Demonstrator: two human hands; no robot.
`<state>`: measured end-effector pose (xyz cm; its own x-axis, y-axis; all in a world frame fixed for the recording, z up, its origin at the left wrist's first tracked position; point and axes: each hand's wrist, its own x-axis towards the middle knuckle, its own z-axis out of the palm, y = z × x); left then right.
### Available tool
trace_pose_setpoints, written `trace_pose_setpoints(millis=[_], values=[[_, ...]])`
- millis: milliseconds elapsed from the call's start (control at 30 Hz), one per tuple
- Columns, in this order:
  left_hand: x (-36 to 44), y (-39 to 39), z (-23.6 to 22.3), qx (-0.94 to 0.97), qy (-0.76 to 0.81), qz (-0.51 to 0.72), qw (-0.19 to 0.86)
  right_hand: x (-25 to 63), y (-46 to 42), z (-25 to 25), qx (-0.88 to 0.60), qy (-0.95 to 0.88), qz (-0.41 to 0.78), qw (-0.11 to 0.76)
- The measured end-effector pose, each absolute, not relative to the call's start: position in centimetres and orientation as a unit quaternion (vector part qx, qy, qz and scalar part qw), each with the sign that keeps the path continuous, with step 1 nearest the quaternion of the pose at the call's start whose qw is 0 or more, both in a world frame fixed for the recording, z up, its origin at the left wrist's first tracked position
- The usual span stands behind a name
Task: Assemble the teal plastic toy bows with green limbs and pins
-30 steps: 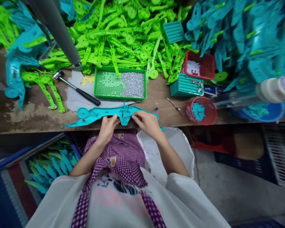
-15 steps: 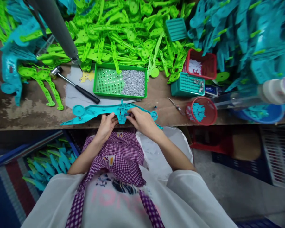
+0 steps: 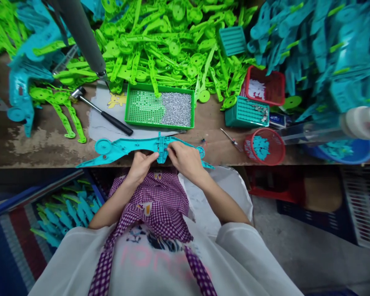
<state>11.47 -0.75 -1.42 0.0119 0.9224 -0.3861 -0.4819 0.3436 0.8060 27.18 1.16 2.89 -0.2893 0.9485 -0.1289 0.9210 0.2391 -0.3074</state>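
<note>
"Where is the long blue part (image 3: 126, 144)?"
"At the table (image 3: 209, 158) edge, under the person's 2 hands. The left hand (image 3: 142, 164) and right hand (image 3: 185, 158) pinch its middle."
"And the hammer (image 3: 111, 119)?"
"Past the left hand."

Your left hand (image 3: 141, 165) and right hand (image 3: 184, 159) both touch the long blue plastic part (image 3: 126, 146) at its ribbed middle. Beyond your left fingers lies the hammer (image 3: 102, 112); beyond both, the green tray (image 3: 142, 107) of metal bits.
</note>
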Motion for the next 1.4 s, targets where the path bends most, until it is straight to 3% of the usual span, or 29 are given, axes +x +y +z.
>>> trace_pose_setpoints(millis=[200, 533, 700, 867, 933, 1033, 1100, 1233, 1400], values=[[11.4, -0.6, -1.4, 0.222, 0.452, 0.526, 0.685, 26.7, 1.0, 2.8, -0.621, -0.760, 0.191, 0.017], [11.4, -0.4, -1.6, 0.203, 0.446, 0.540, 0.684, 27.4, 0.1, 3.0, -0.588, -0.773, 0.229, 0.060], [11.4, -0.6, -2.2, 0.209, 0.459, 0.531, 0.681, 27.7, -0.3, 3.1, -0.595, -0.779, 0.182, 0.073], [7.4, -1.4, -1.0, 0.373, 0.488, 0.372, 0.696, 26.3, 0.0, 1.8, -0.608, -0.776, 0.156, 0.060], [5.5, -1.3, 0.2, 0.503, 0.515, 0.321, 0.616, 26.0, 0.1, 1.6, -0.603, -0.782, 0.148, 0.053], [4.3, 0.0, 1.5, 0.672, 0.550, 0.316, 0.382, 25.4, 0.3, 1.9, -0.585, -0.798, 0.139, 0.042], [4.4, 1.4, 1.4, 0.735, 0.547, 0.285, 0.284, 24.9, 0.8, 2.2, -0.578, -0.803, 0.138, 0.041], [4.7, 3.9, 0.0, 0.782, 0.520, 0.210, 0.272, 24.2, 2.3, 2.4, -0.568, -0.806, 0.167, 0.028], [3.7, 4.8, -0.5, 0.761, 0.514, 0.232, 0.322, 26.0, 4.1, 2.2, -0.545, -0.780, 0.301, 0.061]])
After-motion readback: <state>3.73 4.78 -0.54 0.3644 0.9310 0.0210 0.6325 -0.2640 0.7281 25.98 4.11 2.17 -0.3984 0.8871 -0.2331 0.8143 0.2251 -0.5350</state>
